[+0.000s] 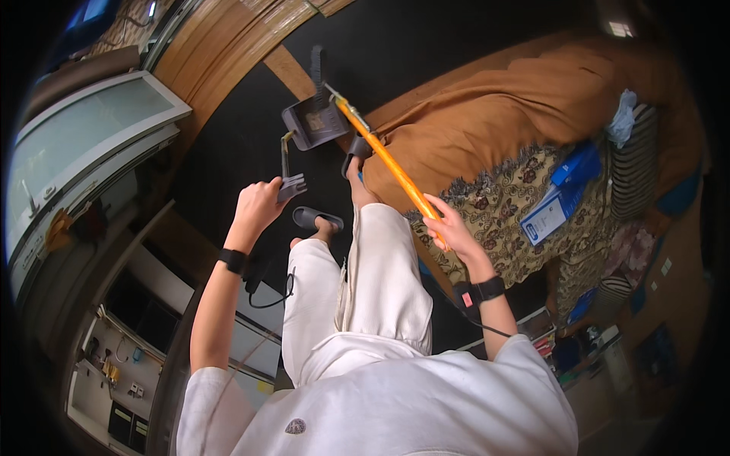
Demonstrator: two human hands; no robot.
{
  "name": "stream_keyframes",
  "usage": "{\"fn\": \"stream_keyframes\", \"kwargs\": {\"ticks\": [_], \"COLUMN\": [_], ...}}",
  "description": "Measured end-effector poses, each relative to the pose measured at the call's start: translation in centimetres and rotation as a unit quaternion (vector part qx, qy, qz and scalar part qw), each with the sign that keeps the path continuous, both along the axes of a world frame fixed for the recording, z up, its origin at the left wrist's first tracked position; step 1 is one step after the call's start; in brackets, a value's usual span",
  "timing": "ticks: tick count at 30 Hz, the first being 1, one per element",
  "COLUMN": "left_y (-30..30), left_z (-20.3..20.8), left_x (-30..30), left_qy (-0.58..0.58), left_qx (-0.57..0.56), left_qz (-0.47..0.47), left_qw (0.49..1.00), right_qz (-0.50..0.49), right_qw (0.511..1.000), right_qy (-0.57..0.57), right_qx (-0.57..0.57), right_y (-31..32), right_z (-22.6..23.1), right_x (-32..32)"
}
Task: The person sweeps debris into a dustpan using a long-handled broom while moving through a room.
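My left hand (258,207) is closed round the grey upper end of a long-handled dustpan (307,139). Its grey pan rests on the dark floor ahead of my feet, with some light-coloured bits inside that are too small to name. In my right hand (452,228) I grip the orange handle of a broom (388,161), which slants away to the left. The broom's dark, narrow head stands at the pan's far side; whether it touches the pan I cannot tell.
A bed with a brown blanket (487,106) and a patterned cover lies to the right, holding a blue-and-white package (549,209). On the left stands a glass-topped cabinet (99,125). Wooden boards (220,49) line the far left. My grey slippers (308,218) are on the floor.
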State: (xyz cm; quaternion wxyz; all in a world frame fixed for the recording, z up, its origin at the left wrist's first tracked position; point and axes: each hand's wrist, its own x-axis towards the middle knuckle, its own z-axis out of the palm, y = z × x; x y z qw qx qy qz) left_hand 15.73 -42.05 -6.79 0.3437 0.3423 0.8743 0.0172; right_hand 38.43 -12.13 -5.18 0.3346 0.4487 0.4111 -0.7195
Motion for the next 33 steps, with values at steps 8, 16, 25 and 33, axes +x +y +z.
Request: {"fn": "stream_keyframes", "kwargs": {"ticks": [8, 16, 25, 33], "left_y": [-13.2, -21.5, -29.2, -32.5], "left_z": [3.6, 5.0, 3.1, -0.4], "left_x": [8.0, 18.9, 29.0, 34.9], "left_qy": [0.046, 0.135, 0.225, 0.241], "left_qx": [-0.008, 0.019, -0.019, 0.039], "left_qz": [0.207, 0.517, 0.681, 0.750], "left_qw": [0.977, 0.845, 0.696, 0.615], "right_qz": [0.363, 0.463, 0.610, 0.612], "right_qw": [0.840, 0.717, 0.575, 0.583], "right_qy": [0.172, 0.311, 0.213, 0.268], "right_qx": [0.365, 0.419, 0.502, 0.462], "right_y": [-0.2, -4.5, -21.3, -24.0], "right_z": [-1.0, -6.0, -13.8, -10.2], "right_x": [-8.7, -21.0, -27.5, -12.3]}}
